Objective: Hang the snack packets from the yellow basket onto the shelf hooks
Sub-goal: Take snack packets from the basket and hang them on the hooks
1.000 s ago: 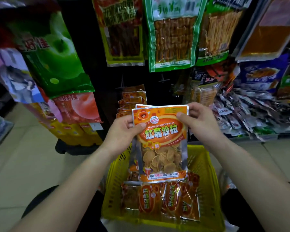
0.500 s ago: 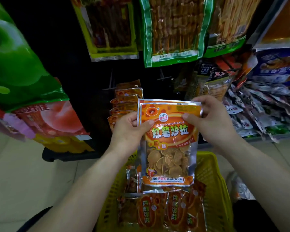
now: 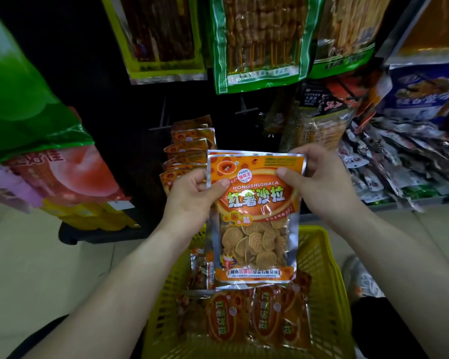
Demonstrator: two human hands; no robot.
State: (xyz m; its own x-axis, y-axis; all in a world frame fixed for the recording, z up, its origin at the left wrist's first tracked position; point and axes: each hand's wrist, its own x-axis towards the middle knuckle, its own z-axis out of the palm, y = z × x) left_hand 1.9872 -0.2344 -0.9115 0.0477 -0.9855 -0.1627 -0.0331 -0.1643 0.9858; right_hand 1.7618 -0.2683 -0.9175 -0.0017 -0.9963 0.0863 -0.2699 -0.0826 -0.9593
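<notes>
An orange snack packet (image 3: 254, 218) with a clear window of round chips is held upright above the yellow basket (image 3: 329, 278). My left hand (image 3: 189, 200) pinches its upper left edge and my right hand (image 3: 319, 182) pinches its upper right corner. Several more orange packets (image 3: 246, 317) lie flat in the basket. Behind my left hand, a row of identical packets (image 3: 187, 151) hangs on a shelf hook. Two bare metal hooks (image 3: 244, 107) stick out of the dark panel just above.
Large skewer snack bags (image 3: 259, 40) hang above. Big green and pink bags (image 3: 36, 120) crowd the left side. Piles of small packets (image 3: 405, 167) fill a shelf at the right. Pale floor tiles (image 3: 31, 268) lie on both sides of the basket.
Both hands have lifted the packet a little higher and closer to the hanging row. The view has tilted down and moved nearer the shelf.
</notes>
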